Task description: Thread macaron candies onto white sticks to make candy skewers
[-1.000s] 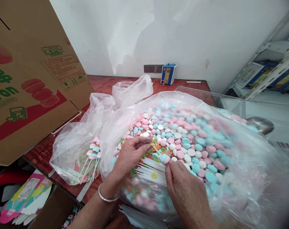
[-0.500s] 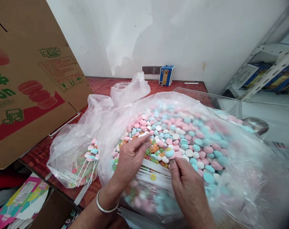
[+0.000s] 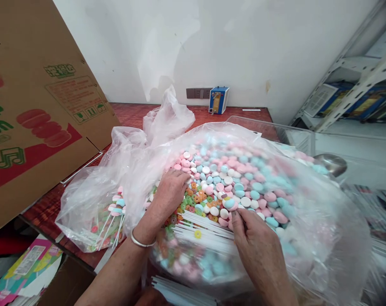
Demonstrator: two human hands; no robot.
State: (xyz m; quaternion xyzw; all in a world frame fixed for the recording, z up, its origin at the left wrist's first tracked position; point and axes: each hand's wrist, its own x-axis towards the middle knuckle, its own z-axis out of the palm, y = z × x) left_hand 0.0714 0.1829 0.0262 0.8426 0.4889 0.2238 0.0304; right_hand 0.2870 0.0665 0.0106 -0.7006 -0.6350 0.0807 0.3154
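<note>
A large clear plastic bag point(image 3: 320, 238) lies open, full of pink, blue and white button-shaped candies point(image 3: 240, 187). Among them, nearer me, are green and orange ring candies point(image 3: 193, 197). My right hand point(image 3: 258, 242) pinches a candy skewer at its lower end; pink, blue and yellow pieces point(image 3: 230, 203) are threaded on it, and its stick is mostly hidden by the fingers. My left hand point(image 3: 170, 191) reaches into the candies at the left, fingers stretched out and fingertips touching pieces. White sticks point(image 3: 202, 231) lie in front, with a yellow ring candy point(image 3: 197, 234) on them.
Finished-looking candy skewers point(image 3: 116, 208) lie on a smaller plastic bag point(image 3: 81, 212) at the left. A large cardboard box point(image 3: 43, 114) stands behind it. A metal scoop point(image 3: 331, 165) is at the right, and a blue-and-white box point(image 3: 218, 100) stands by the wall.
My left hand has moved left, away from the skewer, and down onto the candies. A brownish piece now shows at the skewer's top. My right hand keeps its pinch.
</note>
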